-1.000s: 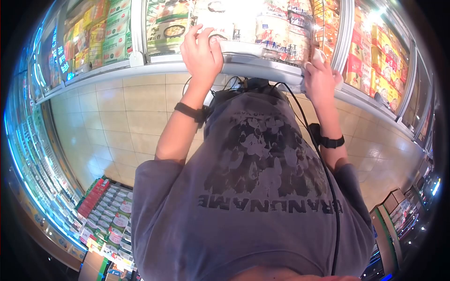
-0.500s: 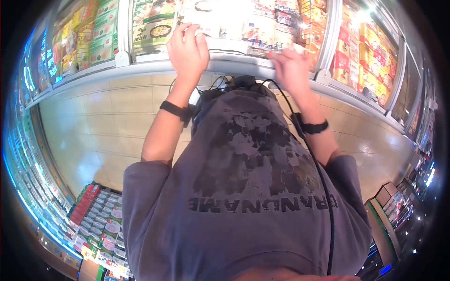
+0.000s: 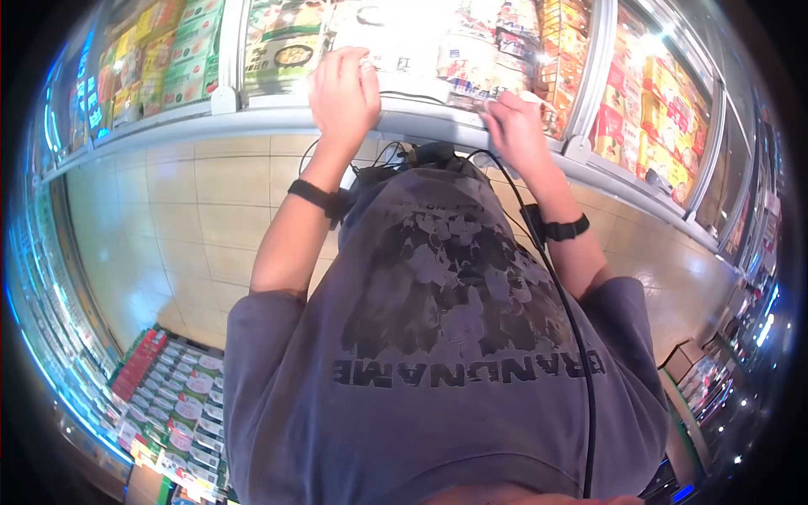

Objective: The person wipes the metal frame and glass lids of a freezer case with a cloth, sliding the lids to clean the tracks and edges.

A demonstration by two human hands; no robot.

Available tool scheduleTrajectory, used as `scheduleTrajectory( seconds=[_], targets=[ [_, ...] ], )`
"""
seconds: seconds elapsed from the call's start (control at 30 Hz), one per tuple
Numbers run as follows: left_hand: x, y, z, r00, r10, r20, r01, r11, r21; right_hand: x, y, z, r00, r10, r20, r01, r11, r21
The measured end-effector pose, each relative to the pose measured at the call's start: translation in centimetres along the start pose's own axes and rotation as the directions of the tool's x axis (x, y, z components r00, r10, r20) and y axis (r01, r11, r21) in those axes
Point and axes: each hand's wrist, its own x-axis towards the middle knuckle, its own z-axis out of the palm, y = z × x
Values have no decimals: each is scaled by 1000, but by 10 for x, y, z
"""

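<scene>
A long freezer (image 3: 412,124) with a pale rail and metal-framed sections curves across the room, strong white light washing out its middle. Beige tiles cover the floor (image 3: 202,219) on the freezer's near side, with glossy reflections. Left of the freezer, brightly lit shelves (image 3: 42,278) run back along the floor, edged by a bluish light strip (image 3: 25,337). A display stack (image 3: 172,404) stands between those shelves and the freezer's near side. Right of the freezer, the surroundings are darker, with brown boxes (image 3: 680,360) and scattered lights.

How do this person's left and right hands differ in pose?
The left hand reaches farther past the front rail than the right hand. The left hand's fingers point away from the body; the right hand's look more curled. Both are bare, with black wristbands.
</scene>
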Motion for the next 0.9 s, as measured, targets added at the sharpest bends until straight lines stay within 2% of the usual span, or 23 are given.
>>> scheduleTrajectory(
  seconds=[0.1, 0.17, 0.23, 0.27, 0.3, 0.37, 0.4, 0.53, 0.67, 0.73, 0.9],
  targets=[
    [-1, 0, -1, 1000, 13, -20, -13, 1000, 10, -5, 11, -2, 999, -2, 34, 2, 1000, -1],
    [0, -2, -3, 1000, -30, -2, 30, 1000, 2, -21, 27, -21, 999, 22, 39, -22, 1000, -5],
    [2, -1, 0, 998, -56, -21, 56, 998, -10, -38, 46, -30, 983, 166, 76, -163, 986, -38],
    [2, 1, 0, 1000, -23, -9, 23, 1000, 9, -38, 45, -31, 979, 189, 82, -187, 982, -31],
    [2, 2, -1, 1000, 12, 9, -12, 1000, 25, -35, 44, -26, 979, 183, 87, -181, 983, -28],
    [1, 2, -2, 999, 39, 14, -39, 999, 22, -25, 34, -9, 1000, 29, 5, -29, 999, 16],
    [0, 1, -2, 999, 21, 29, -22, 1000, 14, -14, 19, -10, 1000, -20, 12, 20, 1000, 14],
    [0, 1, -4, 998, -17, 65, 16, 1000, 5, -3, 8, -10, 997, -12, 76, 15, 999, -32],
    [0, -1, -4, 999, -38, 32, 38, 999, 10, -32, 43, -32, 994, 71, 85, -66, 996, -64],
    [1, 2, -1, 1000, 3, 21, -4, 999, 40, -36, 49, -31, 987, 126, 100, -118, 989, -87],
    [0, 1, 0, 1000, -1, 28, 0, 1000, 24, -5, 9, -10, 999, -13, 30, 13, 1000, 7]
  ],
)
